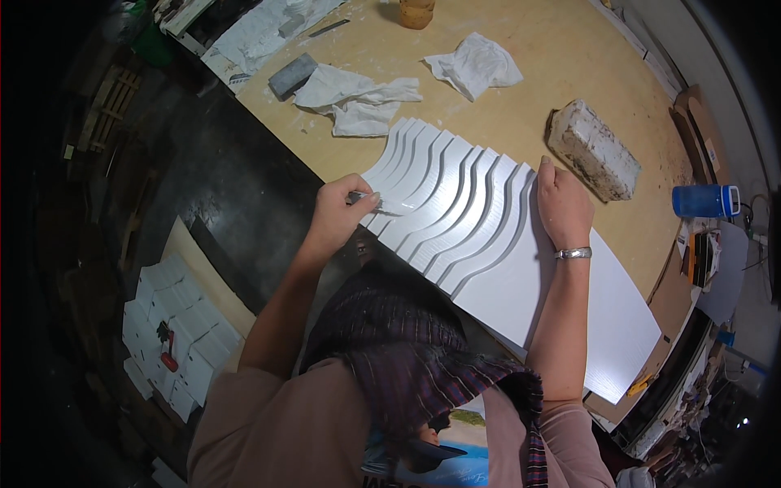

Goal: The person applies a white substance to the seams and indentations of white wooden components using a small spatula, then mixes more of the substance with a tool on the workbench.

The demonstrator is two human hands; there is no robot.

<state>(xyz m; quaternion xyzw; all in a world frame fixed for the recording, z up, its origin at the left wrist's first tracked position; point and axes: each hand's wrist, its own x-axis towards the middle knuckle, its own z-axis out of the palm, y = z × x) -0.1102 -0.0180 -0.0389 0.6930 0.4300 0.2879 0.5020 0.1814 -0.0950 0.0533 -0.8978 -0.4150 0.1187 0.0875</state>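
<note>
Several overlapping white boards (464,220) with S-curved edges lie fanned out across the near side of the table. The topmost board (614,325) is a broad, smooth sheet reaching to the right under my right forearm. My left hand (340,213) is closed in a pinch at the boards' near left edge, around a slim tool (394,206) with a dark end and a whitish tip. That tip lies over the white surface; its exact kind is unclear. My right hand (565,207) is closed at the far edge of the top board, thumb pointing away from me.
On the tan table (521,106) lie a grey block (293,76), crumpled white cloths (358,98) and a stained whitish brick-shaped block (594,150). An amber container (416,13) stands at the far edge. A blue jug (704,201) is at right. More white pieces (175,325) lie lower left.
</note>
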